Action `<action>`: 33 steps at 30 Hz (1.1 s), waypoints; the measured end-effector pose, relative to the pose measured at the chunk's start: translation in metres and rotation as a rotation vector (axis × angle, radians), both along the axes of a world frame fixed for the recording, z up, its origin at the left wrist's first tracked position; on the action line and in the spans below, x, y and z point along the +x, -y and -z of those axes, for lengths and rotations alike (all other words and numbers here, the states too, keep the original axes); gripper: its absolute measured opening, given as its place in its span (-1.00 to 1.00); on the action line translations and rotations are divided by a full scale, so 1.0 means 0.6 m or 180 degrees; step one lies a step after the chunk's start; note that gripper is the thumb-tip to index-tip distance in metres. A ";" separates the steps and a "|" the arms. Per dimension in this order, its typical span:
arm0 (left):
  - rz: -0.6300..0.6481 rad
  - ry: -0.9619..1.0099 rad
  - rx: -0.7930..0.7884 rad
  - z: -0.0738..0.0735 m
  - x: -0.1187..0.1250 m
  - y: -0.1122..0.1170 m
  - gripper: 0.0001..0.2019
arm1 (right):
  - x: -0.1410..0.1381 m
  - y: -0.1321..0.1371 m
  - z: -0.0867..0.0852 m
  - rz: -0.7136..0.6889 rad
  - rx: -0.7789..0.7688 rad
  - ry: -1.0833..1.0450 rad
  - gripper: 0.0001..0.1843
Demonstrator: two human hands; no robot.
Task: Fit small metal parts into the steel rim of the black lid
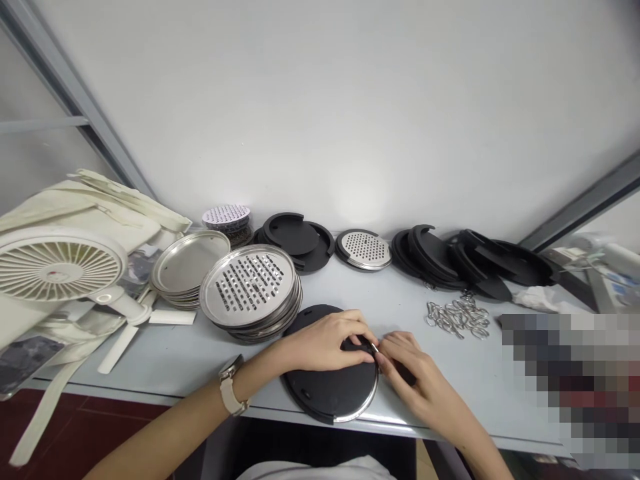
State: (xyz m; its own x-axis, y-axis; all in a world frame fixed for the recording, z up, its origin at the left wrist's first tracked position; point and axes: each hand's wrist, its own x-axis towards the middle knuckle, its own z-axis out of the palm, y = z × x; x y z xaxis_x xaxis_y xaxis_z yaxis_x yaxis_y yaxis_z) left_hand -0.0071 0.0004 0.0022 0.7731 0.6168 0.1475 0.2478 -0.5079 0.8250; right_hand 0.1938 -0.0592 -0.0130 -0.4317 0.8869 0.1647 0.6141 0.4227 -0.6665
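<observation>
A round black disc with a shiny metal rim point(330, 393) lies at the table's front edge. My left hand point(325, 340) rests on its top edge, fingers curled, pressing the disc. My right hand point(407, 370) is at the disc's right edge, fingers pinched on a small metal clip point(375, 348) where the two hands meet. A pale watch sits on my left wrist.
A stack of perforated metal plates point(250, 287) and plain metal plates point(187, 267) stand left of the disc. Black discs point(300, 240) and more black rings point(450, 260) line the wall. Metal clips point(457, 317) lie in a pile at right. A white fan point(55, 263) is at left.
</observation>
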 end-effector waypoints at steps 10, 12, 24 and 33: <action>-0.0077 0.0150 -0.0006 -0.006 0.003 0.000 -0.72 | -0.008 -0.007 0.006 0.0114 -0.0187 -0.0012 -0.61; -0.0087 0.0141 -0.0035 -0.007 0.003 0.001 -0.73 | -0.006 -0.007 0.006 0.0077 -0.0214 -0.0019 -0.61; -0.0190 -0.0057 -0.0127 -0.007 0.004 -0.002 -0.74 | 0.003 -0.002 0.017 0.0214 -0.0312 -0.0022 -0.63; -0.0194 -0.0086 -0.0132 -0.005 0.004 -0.002 -0.73 | 0.004 -0.003 0.020 0.0275 -0.0334 -0.0083 -0.63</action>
